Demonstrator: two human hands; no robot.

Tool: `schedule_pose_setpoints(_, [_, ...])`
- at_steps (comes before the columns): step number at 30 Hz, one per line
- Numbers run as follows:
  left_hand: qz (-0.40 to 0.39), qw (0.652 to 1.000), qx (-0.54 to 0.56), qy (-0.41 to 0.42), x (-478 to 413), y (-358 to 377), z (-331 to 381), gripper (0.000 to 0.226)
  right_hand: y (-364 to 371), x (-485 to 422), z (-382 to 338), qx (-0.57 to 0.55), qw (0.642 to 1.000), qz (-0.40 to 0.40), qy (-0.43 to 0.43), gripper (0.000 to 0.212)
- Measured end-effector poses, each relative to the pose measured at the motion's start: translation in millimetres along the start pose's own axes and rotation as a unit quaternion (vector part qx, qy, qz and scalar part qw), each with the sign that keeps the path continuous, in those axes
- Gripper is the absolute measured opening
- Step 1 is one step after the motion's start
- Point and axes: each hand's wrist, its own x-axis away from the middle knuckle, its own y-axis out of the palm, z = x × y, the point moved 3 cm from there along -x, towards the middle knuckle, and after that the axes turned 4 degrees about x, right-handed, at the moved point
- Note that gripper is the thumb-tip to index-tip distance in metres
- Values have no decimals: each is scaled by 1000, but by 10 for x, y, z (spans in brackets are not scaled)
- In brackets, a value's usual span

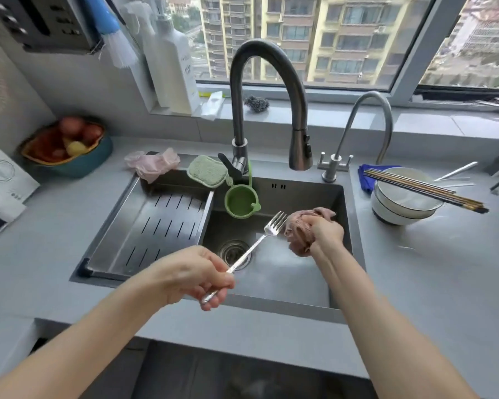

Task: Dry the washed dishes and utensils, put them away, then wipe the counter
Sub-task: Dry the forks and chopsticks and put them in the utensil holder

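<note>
Bowls point(405, 197) stacked, chopsticks point(424, 189) across rim | sink point(277, 286) empty

Two bare forearms reach in from the bottom edge — no sleeves show anywhere along them, right down to where they leave view. The left hand point(195, 276) and the right hand point(324, 233) are bare too — no gloves, rings, watch or wristband. Fingernails are too blurred to make out.
</note>
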Motion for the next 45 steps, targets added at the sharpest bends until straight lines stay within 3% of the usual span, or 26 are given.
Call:
schedule_pose_setpoints(3, [29, 999, 27, 22, 27, -192, -123, 18, -121, 2, 40, -19, 999, -28, -33, 12])
schedule_pose_setpoints(6, [31, 997, 39, 54, -121, -122, -74, 22, 105, 339, 292, -38, 984, -173, -7, 3])
schedule_pose_setpoints(9, [29, 995, 58, 78, -338, 26, 13, 18, 472, 533, 489, -37, 956, -290, -15, 23])
schedule_pose_setpoints(13, [12, 998, 38, 54, -453, 32, -10, 22, 597, 514, 379, -69, 955, -284, -50, 25])
schedule_pose_setpoints(16, [106, 992, -44, 49, -506, -293, -27, 37, 546, 408, 189, -13, 952, -297, -67, 31])
schedule_pose_setpoints(17, [124, 990, -14, 59, -539, -380, 6, 43, 551, 389, 141, 3, 951, -303, -69, 33])
schedule_pose_setpoints(20, [36, 981, 143, 128, -690, -266, 243, 40, 686, 387, 86, 55, 933, -343, -91, 38])
schedule_pose_setpoints(24, [161, 947, 227, 162, -890, -140, 362, 20, 831, 319, 88, 107, 934, -281, -190, 27])
schedule_pose_setpoints(27, [207, 942, 211, 158, -905, -252, 367, 16, 788, 217, 68, 203, 912, -237, -267, 26])
schedule_pose_setpoints(30, [259, 935, 180, 164, -911, -530, 449, 23, 709, 118, 12, 183, 915, -305, -189, 35])
schedule_pose_setpoints(35, [184, 944, 189, 199, -1067, -728, 638, 12, 783, 150, -104, 220, 878, -399, -147, 49])
schedule_pose_setpoints(38, [227, 930, 186, 220, -1135, -892, 670, 14, 895, 215, -128, 233, 874, -401, -144, 48])
schedule_pose_setpoints(45, [312, 901, 249, 172, -1101, -1832, 507, 19, 960, 337, 118, 290, 878, -361, -122, 38])
